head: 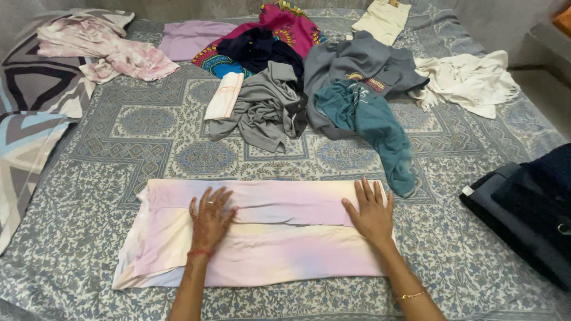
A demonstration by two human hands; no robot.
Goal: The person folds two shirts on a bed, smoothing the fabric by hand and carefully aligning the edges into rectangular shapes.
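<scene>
A small red and yellow patch [370,82] sat upper centre on the grey garment [363,62]. Both hands, left hand [210,217] and right hand [371,211], lay released, flat, fingers spread, on the folded pastel cloth [262,235].

Dark folded garment [529,220] cut off by right edge. Striped pillows [30,113] cut off by left edge. Pink patterned cloth [285,27] mostly buried under navy garment [259,50]. Orange object [562,19] far right, too cropped to tell.

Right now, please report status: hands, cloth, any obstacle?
Left hand, right hand flat on pastel cloth. Cloth folded on bed. Teal garment near right hand.
</scene>
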